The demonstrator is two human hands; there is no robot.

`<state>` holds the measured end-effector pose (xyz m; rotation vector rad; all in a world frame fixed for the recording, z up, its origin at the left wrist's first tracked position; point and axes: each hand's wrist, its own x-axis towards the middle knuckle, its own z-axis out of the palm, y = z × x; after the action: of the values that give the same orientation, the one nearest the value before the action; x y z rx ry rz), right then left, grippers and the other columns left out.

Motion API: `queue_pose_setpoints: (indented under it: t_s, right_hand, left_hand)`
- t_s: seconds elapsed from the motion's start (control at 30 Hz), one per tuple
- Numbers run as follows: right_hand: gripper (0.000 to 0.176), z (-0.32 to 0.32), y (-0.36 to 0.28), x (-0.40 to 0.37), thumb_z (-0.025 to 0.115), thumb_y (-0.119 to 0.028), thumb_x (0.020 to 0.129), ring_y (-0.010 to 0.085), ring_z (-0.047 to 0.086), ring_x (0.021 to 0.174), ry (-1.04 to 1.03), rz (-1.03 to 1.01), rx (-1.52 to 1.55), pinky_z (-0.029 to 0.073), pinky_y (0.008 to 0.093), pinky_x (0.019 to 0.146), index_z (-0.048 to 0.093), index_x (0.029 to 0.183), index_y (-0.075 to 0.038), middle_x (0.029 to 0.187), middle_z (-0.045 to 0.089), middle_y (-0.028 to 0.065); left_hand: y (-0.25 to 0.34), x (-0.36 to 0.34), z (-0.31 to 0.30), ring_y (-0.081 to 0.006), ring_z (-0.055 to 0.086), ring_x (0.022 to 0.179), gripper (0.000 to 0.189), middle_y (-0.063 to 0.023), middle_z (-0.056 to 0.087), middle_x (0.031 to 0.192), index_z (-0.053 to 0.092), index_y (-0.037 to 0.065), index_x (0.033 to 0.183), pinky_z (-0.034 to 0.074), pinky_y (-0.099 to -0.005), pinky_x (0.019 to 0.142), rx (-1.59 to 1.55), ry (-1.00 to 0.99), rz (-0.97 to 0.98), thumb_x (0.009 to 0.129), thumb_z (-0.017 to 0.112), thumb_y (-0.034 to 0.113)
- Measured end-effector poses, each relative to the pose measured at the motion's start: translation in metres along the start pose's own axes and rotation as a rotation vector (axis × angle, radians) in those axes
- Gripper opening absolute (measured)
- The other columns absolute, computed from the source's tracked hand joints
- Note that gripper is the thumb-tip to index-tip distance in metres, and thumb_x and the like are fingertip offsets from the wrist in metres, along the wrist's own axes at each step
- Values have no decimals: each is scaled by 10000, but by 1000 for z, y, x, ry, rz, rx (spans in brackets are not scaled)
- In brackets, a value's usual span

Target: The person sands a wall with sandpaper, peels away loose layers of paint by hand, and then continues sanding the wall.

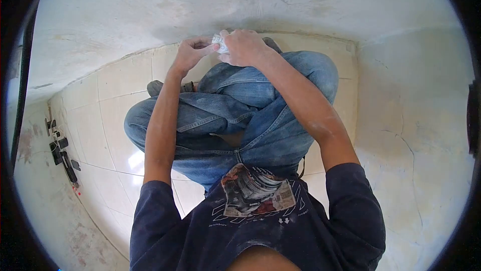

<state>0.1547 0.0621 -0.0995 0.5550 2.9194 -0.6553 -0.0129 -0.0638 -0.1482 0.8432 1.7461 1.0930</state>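
Between my two hands, close to the wall, is a small white object with grey printed letters [220,43]. My left hand [192,54] pinches its left edge between thumb and fingers. Around its right side my right hand [243,47] is closed, with the back of the hand upward. Both hands look dusty with white powder. The hands are above my crossed legs in blue jeans [240,85]. The underside of the object is hidden.
A stained, cracked wall [200,5] rises just beyond my hands, and another wall [406,120] stands at the right. Pale floor tiles [117,120] lie around me. Black plugs and a power strip [68,166] with cables lie along the left wall.
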Motion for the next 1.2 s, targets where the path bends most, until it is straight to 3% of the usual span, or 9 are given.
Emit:
queue_pose_setpoints:
  t_s: [0.1, 0.3, 0.5, 0.9, 1.1, 1.2]
  right_hand:
    - [501, 0, 0, 0, 708, -375, 804, 370, 691, 981, -9, 1, 3, 547, 485, 871, 617, 1113, 10, 1006, 698, 210]
    - [487, -1, -1, -2, 711, -363, 801, 370, 691, 978, -5, -9, -3, 549, 496, 858, 622, 1113, 0, 1011, 700, 206]
    - [470, 1, -1, 0, 706, -345, 807, 370, 690, 977, -16, -16, -19, 551, 498, 847, 621, 1115, 0, 1013, 698, 205]
    - [439, 3, 1, -1, 693, -320, 804, 369, 705, 911, 14, -50, -31, 567, 481, 800, 630, 1076, 19, 949, 704, 212]
    - [454, 8, 3, 0, 695, -341, 810, 368, 708, 903, 43, -61, -46, 569, 484, 793, 627, 1076, 20, 943, 706, 209]
    - [464, 6, 2, 0, 698, -357, 813, 369, 709, 904, 33, -63, -51, 570, 483, 792, 628, 1076, 19, 945, 708, 206]
  left_hand:
    - [-1, 1, -3, -119, 648, 884, 354, -71, 732, 984, 722, 15, 1083, 498, -274, 803, 67, -28, -13, 848, 797, 269]
    - [-2, 2, -3, -92, 612, 796, 257, -20, 710, 879, 719, 42, 932, 475, -257, 722, 42, -41, -17, 830, 817, 256]
    - [-6, 3, -2, -62, 532, 701, 287, 36, 637, 750, 725, 55, 818, 420, -233, 631, 24, -8, 19, 774, 864, 302]
    - [4, -2, -1, -50, 529, 687, 249, 43, 638, 760, 683, 78, 790, 400, -228, 603, 84, -46, -3, 824, 829, 277]
    - [-6, 3, -3, -58, 526, 689, 277, 42, 628, 735, 718, 59, 799, 417, -236, 611, 79, -18, 5, 772, 863, 293]
    - [-4, 1, -1, -42, 520, 688, 239, 50, 631, 767, 681, 80, 828, 386, -222, 583, 66, -37, 28, 826, 830, 266]
